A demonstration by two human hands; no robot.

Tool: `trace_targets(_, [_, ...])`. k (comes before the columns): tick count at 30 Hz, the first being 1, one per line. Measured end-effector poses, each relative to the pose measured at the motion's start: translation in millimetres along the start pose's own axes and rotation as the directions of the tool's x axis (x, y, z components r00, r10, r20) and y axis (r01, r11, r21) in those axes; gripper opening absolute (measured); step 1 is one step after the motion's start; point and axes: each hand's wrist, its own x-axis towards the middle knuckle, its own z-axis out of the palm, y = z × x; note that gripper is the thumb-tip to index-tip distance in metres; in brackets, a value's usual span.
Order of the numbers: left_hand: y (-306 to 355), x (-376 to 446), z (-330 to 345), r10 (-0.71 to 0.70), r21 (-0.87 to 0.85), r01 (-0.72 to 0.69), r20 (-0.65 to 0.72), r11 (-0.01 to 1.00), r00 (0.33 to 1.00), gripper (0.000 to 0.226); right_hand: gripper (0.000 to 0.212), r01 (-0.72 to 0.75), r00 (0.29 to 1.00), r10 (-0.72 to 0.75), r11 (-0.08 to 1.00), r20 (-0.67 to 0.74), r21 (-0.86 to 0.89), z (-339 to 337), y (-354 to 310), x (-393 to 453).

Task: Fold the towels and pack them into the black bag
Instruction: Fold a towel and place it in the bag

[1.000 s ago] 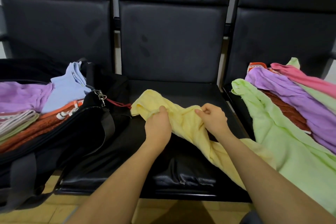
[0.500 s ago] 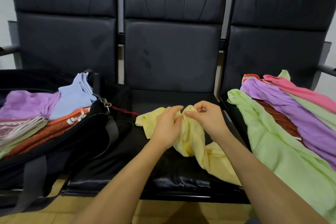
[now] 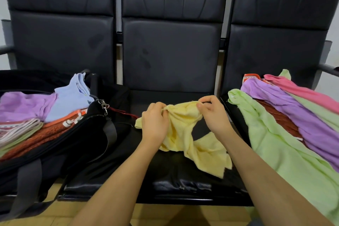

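A crumpled yellow towel (image 3: 185,130) hangs over the middle black seat (image 3: 183,185). My left hand (image 3: 155,122) pinches its top edge on the left. My right hand (image 3: 211,113) pinches the same edge a short way to the right. The towel's lower part lies bunched on the seat. On the left seat the black bag (image 3: 73,143) stands open, with folded purple (image 3: 25,105), light blue (image 3: 71,95) and orange (image 3: 45,132) towels inside. Loose towels lie on the right seat: light green (image 3: 275,145), purple (image 3: 300,113), pink (image 3: 300,90) and rust (image 3: 280,119).
Three black chair backs (image 3: 170,42) stand behind the seats. The bag's grey strap (image 3: 110,134) and a metal zipper clip (image 3: 103,104) hang over its right side. A wooden floor (image 3: 156,214) shows below the seat's front edge.
My hands have lifted the yellow towel's edge and moved apart along it. The towel has come off the right seat and now bunches on the middle seat. My head has tilted up.
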Motion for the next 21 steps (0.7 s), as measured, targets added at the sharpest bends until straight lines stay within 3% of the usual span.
trace_targets(3, [-1.9,2.0,-4.8,0.011,0.006,-0.011,-0.017,1.000,1.000,0.018,0.004,-0.031,0.998,0.037,0.991,0.046,-0.130,-1.2,2.4,2.9])
trace_targets(7, [1.5,4.3,-10.7,0.057,-0.025,-0.058,-0.040,0.998,0.998,0.028,0.024,-0.033,0.999,0.025,0.977,-0.041,-0.211,-0.8,-1.2,3.3])
trace_targets(10, [7.3,8.7,-16.2,0.013,-0.173,-0.030,-0.094,0.985,0.995,0.028,0.038,-0.067,0.996,0.064,0.997,-0.069,-0.044,-3.2,-10.0,2.7])
trace_targets(15, [23.2,32.6,-38.2,-0.020,-0.265,-0.031,-0.186,0.964,0.982,0.030,0.032,-0.052,0.986,0.093,0.959,-0.139,0.277,-11.5,-39.0,1.0])
trace_targets(21, [64.7,76.9,-75.9,-0.010,-0.306,-0.070,-0.253,0.949,0.967,0.032,0.026,0.054,0.933,0.066,0.946,-0.353,0.320,-24.4,-94.6,4.7])
